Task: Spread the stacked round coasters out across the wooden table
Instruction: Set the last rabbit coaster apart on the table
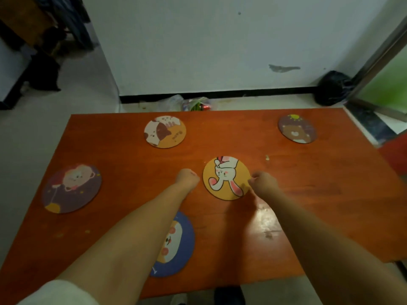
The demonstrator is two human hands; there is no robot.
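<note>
Several round cartoon coasters lie flat and apart on the orange-brown wooden table (308, 183). A yellow rabbit coaster (225, 178) sits in the middle. My right hand (263, 181) is curled, its fingertips pinching that coaster's right edge. My left hand (187, 179) is a closed fist resting just left of the coaster, apart from it. A cat coaster (165, 131) lies at the far middle, a purple bear coaster (297, 128) far right, and a purple coaster (72, 188) at the left. My left forearm partly covers a blue coaster (178, 243) near the front edge.
The table's far edge faces a white wall with a black baseboard. Plastic bags (193, 103) lie on the floor behind the table, and a black bag (332, 88) sits at the far right. A shoe (229, 294) shows below the near edge.
</note>
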